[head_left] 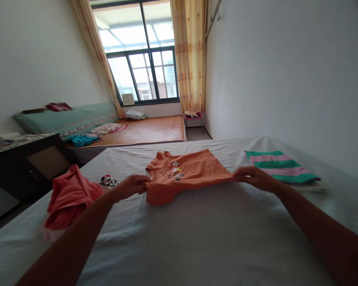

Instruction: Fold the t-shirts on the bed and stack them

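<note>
An orange T-shirt (193, 167) with a cartoon print lies on the white bed sheet (203, 234), its neck end toward the left. My left hand (135, 184) pinches the near edge by the shoulder, and a sleeve hangs down beside it. At the hem's near corner, my right hand (247, 176) is closed on the fabric. The near edge is raised a little between both hands. Right of my right hand lies a folded green and pink striped cloth (282, 165). A crumpled coral-pink garment (74, 194) lies left of my left arm.
A black-and-white lettered cloth (109, 181) lies behind my left forearm. Beyond this bed stands another bed with a brown mat (155, 129), bearing a blue cloth (82, 140). A dark cabinet (32, 163) is at the left, a small stool (193, 116) near the window, and a wall (286, 71) at the right.
</note>
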### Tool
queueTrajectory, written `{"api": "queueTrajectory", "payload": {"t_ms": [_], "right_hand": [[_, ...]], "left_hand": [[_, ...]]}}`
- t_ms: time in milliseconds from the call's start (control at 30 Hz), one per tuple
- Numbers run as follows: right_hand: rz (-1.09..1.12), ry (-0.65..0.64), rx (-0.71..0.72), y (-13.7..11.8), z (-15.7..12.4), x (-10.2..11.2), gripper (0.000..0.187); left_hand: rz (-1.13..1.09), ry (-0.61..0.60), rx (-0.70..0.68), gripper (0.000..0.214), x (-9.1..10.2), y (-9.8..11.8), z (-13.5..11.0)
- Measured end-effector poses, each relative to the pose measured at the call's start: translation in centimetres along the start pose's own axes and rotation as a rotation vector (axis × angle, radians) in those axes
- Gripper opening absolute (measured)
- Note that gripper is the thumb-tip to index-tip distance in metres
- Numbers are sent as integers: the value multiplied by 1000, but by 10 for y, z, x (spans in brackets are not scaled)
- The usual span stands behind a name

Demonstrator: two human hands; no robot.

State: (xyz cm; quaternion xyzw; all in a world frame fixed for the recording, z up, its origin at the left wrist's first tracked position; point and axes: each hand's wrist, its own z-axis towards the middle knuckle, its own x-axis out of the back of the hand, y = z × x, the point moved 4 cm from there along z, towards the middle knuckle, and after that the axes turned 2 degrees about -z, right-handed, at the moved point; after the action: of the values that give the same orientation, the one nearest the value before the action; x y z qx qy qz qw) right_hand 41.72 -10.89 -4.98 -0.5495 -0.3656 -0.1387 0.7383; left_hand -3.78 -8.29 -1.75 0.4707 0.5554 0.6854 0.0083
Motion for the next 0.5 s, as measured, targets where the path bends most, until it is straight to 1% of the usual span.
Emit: {"api": "queueTrajectory", "payload": {"t_ms": [33, 100, 133, 200, 300, 367, 400, 433, 467, 500], "right_hand": [[46, -48, -27, 1, -4, 1, 36], [83, -175, -71, 3, -11, -1, 39], [71, -232, -75, 4, -13, -3, 40], [1, -296, -43, 4, -14, -7, 38], [-77, -281, 15, -2, -7, -6, 31], [-14, -246, -5, -6, 5, -2, 32], [45, -214, -26, -7, 12, 1, 34], [109, -163, -50, -8, 22, 4, 37], [165, -82, -79, -7, 32, 6, 39], [203, 26, -114, -4, 42, 9, 41]], "left_hand": [[-21, -117, 3, 30, 1, -1, -2], [1, -332, -10, 29, -6, 1, -7], [29, -386, -31, 26, -10, 4, -9], [85, -397, -91, 26, -19, 13, -9], [102, -326, -146, 27, -26, 23, -2], [12, -247, -89, 18, -22, 21, 5], [-61, -185, -31, 17, -18, 16, 10], [-144, -95, 36, 21, -12, 9, 14], [-227, 15, 99, 28, -7, -1, 19], [-305, 132, 145, 35, -2, -10, 23]]}}
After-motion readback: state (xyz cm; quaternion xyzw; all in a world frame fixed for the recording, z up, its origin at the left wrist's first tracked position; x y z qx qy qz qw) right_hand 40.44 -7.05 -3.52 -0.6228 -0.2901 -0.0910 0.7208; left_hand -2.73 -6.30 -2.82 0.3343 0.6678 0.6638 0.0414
